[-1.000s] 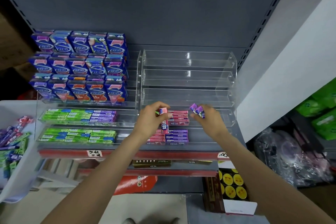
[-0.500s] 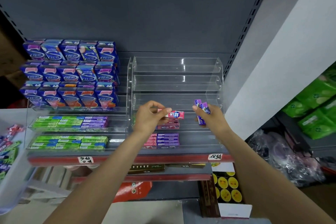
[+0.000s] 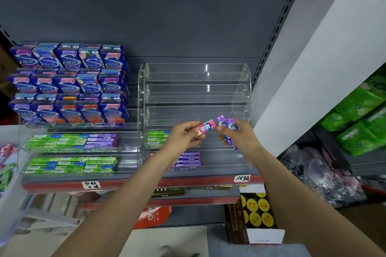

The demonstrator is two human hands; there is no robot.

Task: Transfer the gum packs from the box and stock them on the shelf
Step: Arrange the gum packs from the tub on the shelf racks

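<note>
The left hand (image 3: 183,137) pinches a pink pack (image 3: 205,127) between thumb and fingertips, holding it tilted, its far end raised toward the right. The right hand (image 3: 240,137) grips two purple packs (image 3: 228,126), fingers curled round them; their upper ends stick up above the fingers and one lower end shows below the palm. The pink pack's far end is just beside, perhaps touching, the nearest purple pack. Both hands are held in front of the right rack (image 3: 198,89), a clear stepped stand on the shelf (image 3: 146,181), level with its third tier from the top.

That rack's top three tiers hold nothing. On the fourth tier green packs (image 3: 157,137) lie stacked at the left end, partly behind the left hand. On the lowest tier purple stock (image 3: 189,161) lies stacked, with a bit of pink showing beside the left forearm.

The left rack (image 3: 79,148), touching the right one, carries three rows of upright blue cartons (image 3: 69,83) above, then two tiers of flat packs, mostly green with some blue and purple ones at the right.

The shelf has a red front strip with two handwritten labels (image 3: 90,184). At the far left edge the white box (image 3: 8,200) shows, with pink and green packs inside, blurred. Below the shelf sits a carton of yellow tins (image 3: 255,213). To the right, beyond a white wall, are green bags (image 3: 363,114)
</note>
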